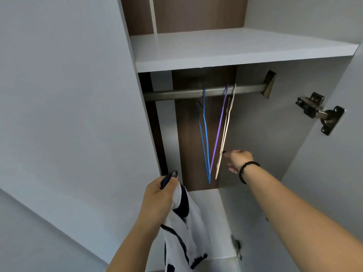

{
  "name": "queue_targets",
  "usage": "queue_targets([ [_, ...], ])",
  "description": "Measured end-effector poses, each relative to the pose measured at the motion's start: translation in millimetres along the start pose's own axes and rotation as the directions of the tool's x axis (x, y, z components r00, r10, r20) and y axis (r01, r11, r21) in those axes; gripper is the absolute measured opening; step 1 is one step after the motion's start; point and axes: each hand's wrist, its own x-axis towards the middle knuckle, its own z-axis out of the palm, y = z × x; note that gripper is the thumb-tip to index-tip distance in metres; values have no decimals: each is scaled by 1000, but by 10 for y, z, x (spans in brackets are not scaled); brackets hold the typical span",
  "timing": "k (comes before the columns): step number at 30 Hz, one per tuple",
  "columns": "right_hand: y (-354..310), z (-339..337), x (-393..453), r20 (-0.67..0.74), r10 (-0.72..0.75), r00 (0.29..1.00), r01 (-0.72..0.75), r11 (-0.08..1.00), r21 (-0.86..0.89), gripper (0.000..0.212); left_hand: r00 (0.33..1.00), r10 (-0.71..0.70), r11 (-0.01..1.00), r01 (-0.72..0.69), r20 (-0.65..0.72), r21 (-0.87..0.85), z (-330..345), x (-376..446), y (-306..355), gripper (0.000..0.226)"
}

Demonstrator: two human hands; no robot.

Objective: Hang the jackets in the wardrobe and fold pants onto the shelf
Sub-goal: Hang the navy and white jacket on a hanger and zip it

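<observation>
White-and-navy zip jacket (pixel 182 222) bunched in left hand (pixel 159 195), fingers clamped on its collar, low in front of the open wardrobe. Right hand (pixel 238 160) pinches the beige hanger (pixel 224 138) beside purple hanger (pixel 219 132) and blue hanger (pixel 205 134) on the metal rail (pixel 176 94). White shelf (pixel 225 50) above, brown back panel (pixel 196 167), door hinge (pixel 319 112) right.

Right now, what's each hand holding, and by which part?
Left hand grips the white jacket by its dark collar edge. Right hand reaches the lower end of the beige hanger; whether it actually grips it cannot be told.
</observation>
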Motion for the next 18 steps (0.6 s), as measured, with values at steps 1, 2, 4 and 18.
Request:
queue_targets([
  [1,-11,18,1,8,13,1000,-13,1000,-2,15,1000,0,1000,0,2,-1,-2,12,10,32],
  [2,-19,32,1,33,27,999,-27,1000,3,19,1000,-1,1000,1,3,-3,-1,16,19,31],
  [4,-32,43,-10,111,60,992,-62,998,19,14,1000,-6,1000,6,3,-4,14,12,24,28],
  [18,-37,146,-101,380,75,922,-116,990,85,9,999,-37,999,37,-21,4,-1,-110,-65,39],
])
